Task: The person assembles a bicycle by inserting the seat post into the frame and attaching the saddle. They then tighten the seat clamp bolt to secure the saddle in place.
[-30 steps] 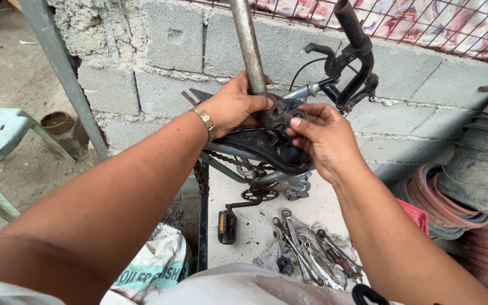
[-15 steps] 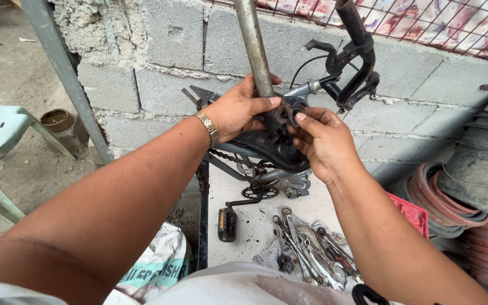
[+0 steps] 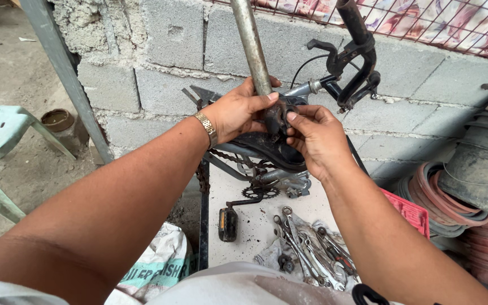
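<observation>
Steel seat post point(image 3: 251, 45) is stiff, heavy; your left hand point(image 3: 238, 110) grips its base, right hand point(image 3: 317, 138) pinches the clamp point(image 3: 277, 116).

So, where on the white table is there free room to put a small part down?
The white table is bare between the black pedal and the pile of wrenches, below the chainring. It is crowded at the near right corner, under the wrenches, and under both hands, left and right.

Soft, even daylight all round, bright but with no glare. Shadows are faint. The view is sharp throughout, slightly stretched at the edges.
</observation>
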